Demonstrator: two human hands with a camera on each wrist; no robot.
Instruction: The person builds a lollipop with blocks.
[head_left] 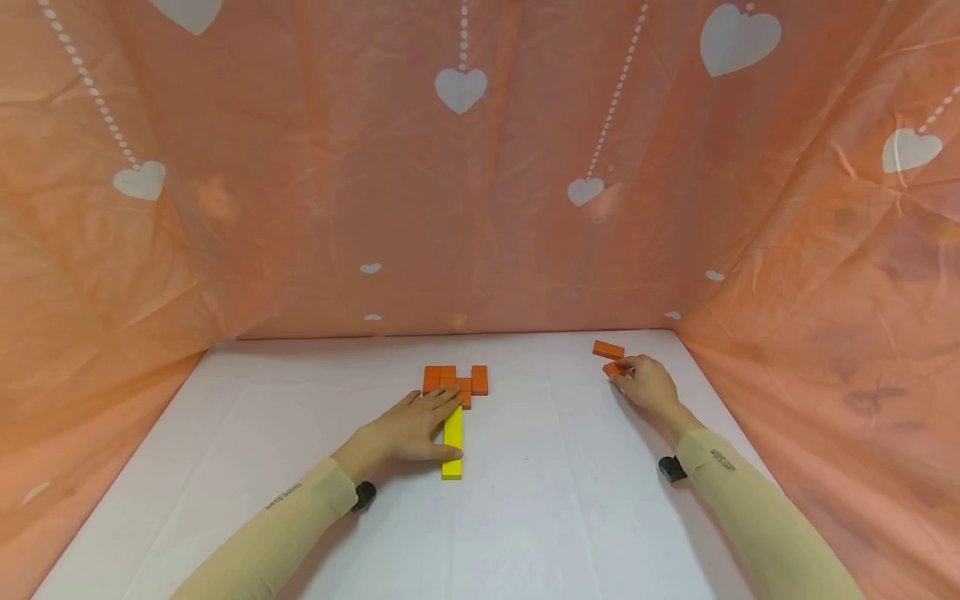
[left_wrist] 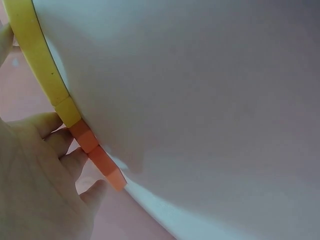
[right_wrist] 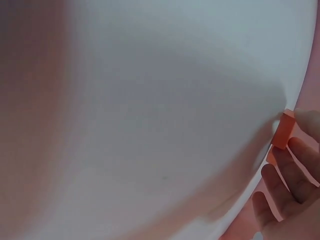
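Observation:
In the head view, a flat arrangement of small orange blocks (head_left: 479,381) lies on the white tabletop, with a long yellow strip (head_left: 452,429) running from it toward the viewer. My left hand (head_left: 408,429) lies across the strip, fingers spread. Its fingertips touch the orange blocks, and its thumb rests on the strip near the close end. Part of the arrangement is hidden under those fingers. Farther right, my right hand (head_left: 647,383) pinches an orange block (right_wrist: 284,130) between thumb and fingers, low at the table. A second orange block (head_left: 608,349) lies just beyond it.
A white cloth (head_left: 525,517) covers the tabletop. Orange sheeting (head_left: 465,200) with pale hearts hangs behind it and along both sides. Dark wrist-worn devices (head_left: 672,469) show beneath the sleeves.

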